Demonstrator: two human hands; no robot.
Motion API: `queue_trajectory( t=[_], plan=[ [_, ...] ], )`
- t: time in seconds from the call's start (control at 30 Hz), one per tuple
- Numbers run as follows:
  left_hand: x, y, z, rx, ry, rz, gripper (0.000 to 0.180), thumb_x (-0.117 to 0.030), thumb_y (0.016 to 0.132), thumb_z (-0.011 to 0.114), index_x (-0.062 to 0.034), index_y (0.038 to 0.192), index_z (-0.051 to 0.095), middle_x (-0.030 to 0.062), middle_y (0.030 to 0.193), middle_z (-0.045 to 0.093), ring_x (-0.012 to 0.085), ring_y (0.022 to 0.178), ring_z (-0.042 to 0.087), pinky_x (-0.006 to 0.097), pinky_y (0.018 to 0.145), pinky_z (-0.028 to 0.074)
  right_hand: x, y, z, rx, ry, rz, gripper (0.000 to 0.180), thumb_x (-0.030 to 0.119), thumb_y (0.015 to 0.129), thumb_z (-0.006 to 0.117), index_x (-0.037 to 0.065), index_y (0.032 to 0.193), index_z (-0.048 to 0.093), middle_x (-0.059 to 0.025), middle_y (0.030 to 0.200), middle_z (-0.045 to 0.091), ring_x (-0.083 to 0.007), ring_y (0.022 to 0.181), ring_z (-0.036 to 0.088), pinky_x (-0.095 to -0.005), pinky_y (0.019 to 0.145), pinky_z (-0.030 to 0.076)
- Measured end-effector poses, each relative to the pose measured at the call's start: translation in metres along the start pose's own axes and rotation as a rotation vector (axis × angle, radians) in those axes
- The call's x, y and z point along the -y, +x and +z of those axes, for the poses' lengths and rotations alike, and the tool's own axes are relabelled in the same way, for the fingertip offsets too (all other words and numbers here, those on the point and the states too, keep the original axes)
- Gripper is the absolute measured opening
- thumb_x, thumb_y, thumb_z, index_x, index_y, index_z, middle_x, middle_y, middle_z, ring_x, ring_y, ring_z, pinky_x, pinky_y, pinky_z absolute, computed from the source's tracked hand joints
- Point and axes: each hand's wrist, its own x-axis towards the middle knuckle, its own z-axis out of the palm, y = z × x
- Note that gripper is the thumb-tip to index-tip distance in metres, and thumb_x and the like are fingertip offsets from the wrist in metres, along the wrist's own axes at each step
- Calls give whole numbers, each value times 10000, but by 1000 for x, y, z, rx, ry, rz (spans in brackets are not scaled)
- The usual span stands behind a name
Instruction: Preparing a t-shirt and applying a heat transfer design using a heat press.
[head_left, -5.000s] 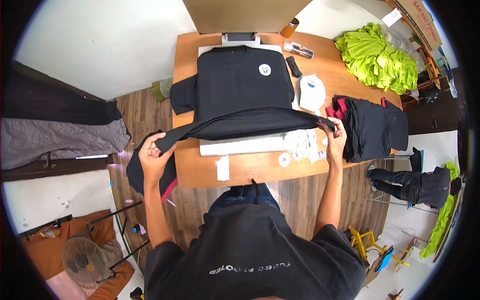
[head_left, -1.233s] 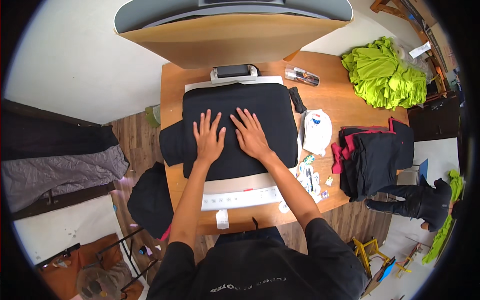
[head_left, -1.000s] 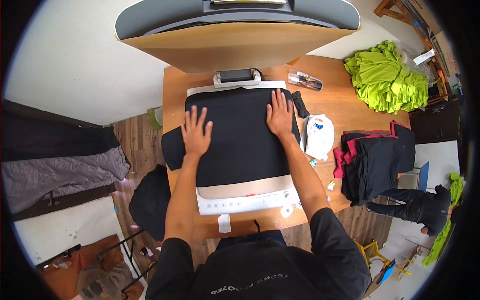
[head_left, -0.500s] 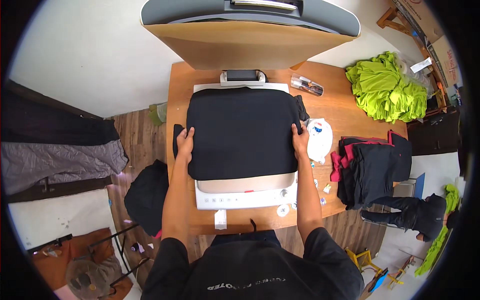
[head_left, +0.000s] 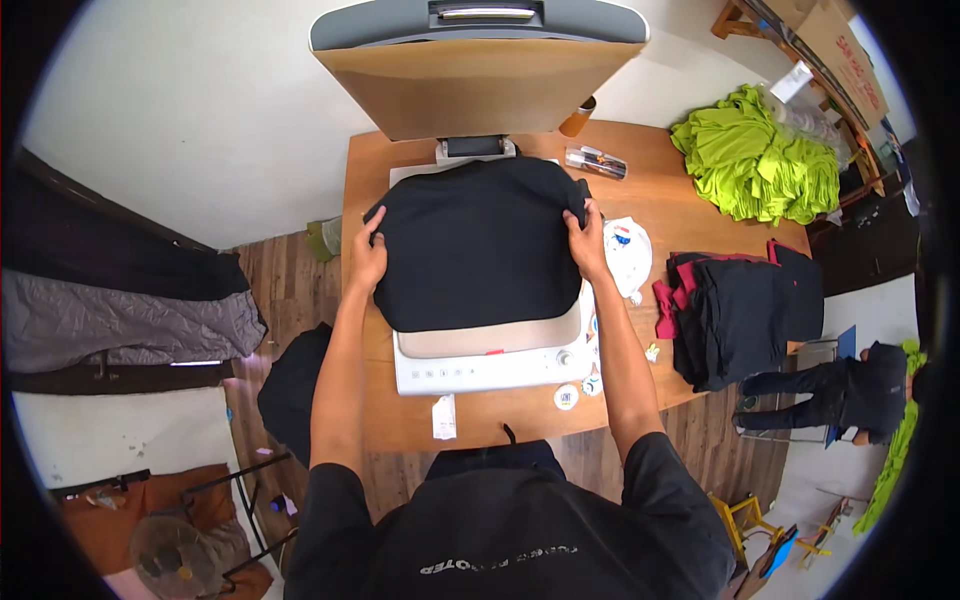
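Note:
A black garment (head_left: 478,250) is drawn over the padded lower plate (head_left: 440,345) of a heat press (head_left: 510,374); whether it is a shirt I cannot tell. My left hand (head_left: 369,255) grips its left edge, thumb on top and fingers partly hidden in the fabric. At the right edge, my right hand (head_left: 587,240) pinches the cloth in the same way. The front strip of the beige plate lies bare. Behind it the press's upper plate (head_left: 450,90), covered in a brown sheet, is raised.
On the wooden table (head_left: 680,215) are a lime-green cloth pile (head_left: 755,160), a folded black and red garment stack (head_left: 735,320), a white round item (head_left: 627,258) and a clear case (head_left: 597,162). Dark cloth (head_left: 295,390) hangs left. Another person (head_left: 850,390) stands far right.
Both hands have moved away from me with the garment's sides. Its front edge has slid back, baring more of the plate, and the fabric now bulges and wrinkles at the far side.

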Motion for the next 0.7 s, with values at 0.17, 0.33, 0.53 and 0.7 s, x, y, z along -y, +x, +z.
queue_trajectory(
  t=[0.17,0.33,0.53,0.7],
  plan=[
    [-59,-33,1,-133,166,292,569,71,966,426,-118,1502,452,221,1543,405,358,1465,327,376,1181,264,26,-17,-27,-41,65,-11,126,36,969,559,32,1079,499,-41,999,578,-116,949,535,-249,856,425],
    [-111,-73,-2,-133,101,402,679,74,909,569,-75,1542,372,154,1577,374,278,1453,344,384,1206,213,73,-43,-69,-157,279,-42,154,10,932,563,32,1083,544,-54,995,654,-104,888,598,-243,800,484],
    [-169,-120,35,1,-137,493,716,70,892,586,27,1545,297,152,1611,312,250,1480,295,348,1211,180,113,-71,-160,-226,402,-23,308,-17,903,547,11,1210,541,-103,1144,666,-175,1026,640,-293,953,493],
    [-188,-155,104,106,-195,483,736,58,895,576,39,1556,252,165,1615,285,249,1483,270,347,1203,176,128,-106,-253,-359,311,21,463,67,824,588,24,1284,554,-71,1178,636,-195,1097,602,-307,1005,452]
  ],
)
